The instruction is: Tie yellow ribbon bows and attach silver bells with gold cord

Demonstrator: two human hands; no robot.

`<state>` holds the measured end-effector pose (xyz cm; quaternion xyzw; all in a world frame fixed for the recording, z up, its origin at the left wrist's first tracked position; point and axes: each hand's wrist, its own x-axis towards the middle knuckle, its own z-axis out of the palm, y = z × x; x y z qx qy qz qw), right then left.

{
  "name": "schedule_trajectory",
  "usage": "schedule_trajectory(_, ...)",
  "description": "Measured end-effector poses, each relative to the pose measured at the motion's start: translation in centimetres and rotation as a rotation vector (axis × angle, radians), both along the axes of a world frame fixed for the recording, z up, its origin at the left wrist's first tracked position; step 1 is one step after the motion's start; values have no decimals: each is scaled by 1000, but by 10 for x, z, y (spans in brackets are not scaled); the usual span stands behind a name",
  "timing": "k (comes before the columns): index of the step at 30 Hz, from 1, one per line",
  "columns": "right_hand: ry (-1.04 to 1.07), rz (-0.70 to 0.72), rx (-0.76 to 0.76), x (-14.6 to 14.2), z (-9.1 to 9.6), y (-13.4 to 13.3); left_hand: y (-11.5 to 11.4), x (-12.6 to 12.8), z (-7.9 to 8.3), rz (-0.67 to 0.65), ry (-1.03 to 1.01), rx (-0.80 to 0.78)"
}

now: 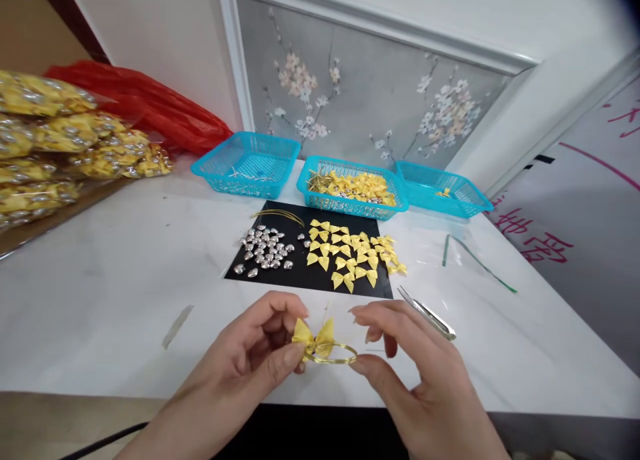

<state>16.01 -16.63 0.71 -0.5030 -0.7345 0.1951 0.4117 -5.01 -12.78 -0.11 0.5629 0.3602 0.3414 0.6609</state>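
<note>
My left hand (265,353) pinches a yellow ribbon bow (324,333) between thumb and fingers, above the near edge of the table. From the bow a loop of gold cord (333,362) reaches to the right. At the loop's right end is the thumb tip of my right hand (423,363), whose fingers are apart from the thumb. Beyond my hands a black mat (300,283) carries silver heart-shaped beads (267,248) on its left and yellow bows (345,250) on its right. Several gold cords (280,213) lie at its far left corner.
Metal thread snips (427,313) lie right of my right hand. Three blue baskets line the back: one with white strips (245,190), one full of finished bows (353,210), one with a small yellow piece (465,210). Bagged bows (75,133) are piled left. A green strip (480,265) lies right.
</note>
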Motion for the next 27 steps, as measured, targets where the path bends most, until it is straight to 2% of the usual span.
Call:
schedule_trajectory(5, 83, 109, -47, -18, 3, 5, -2, 1, 2, 1, 49, 12)
schedule_trajectory(10, 54, 91, -37, -30, 3, 10, -3, 1, 3, 28, 68, 17)
schedule_trajectory(13, 10, 82, 12, -33, 3, 12, -2, 2, 4, -4, 68, 13)
schedule_trajectory(17, -39, 90, 24, -30, 5, 14, 1, 4, 4, -44, 76, 2)
schedule_trajectory(20, -38, 100, -66, -22, 6, 14, 1, 1, 1, -16, 73, 15)
schedule_trajectory(22, -45, 56, -99, -15, 6, 13, 0, -2, 0, 24, 76, 18)
schedule_trajectory(25, -46, -27, -69, -8, 6, 12, 0, -8, -1, 47, 38, 10)
schedule_trajectory(27, -31, -22, -49, -7, 7, 13, 1, -11, 2, 46, 0, 4)
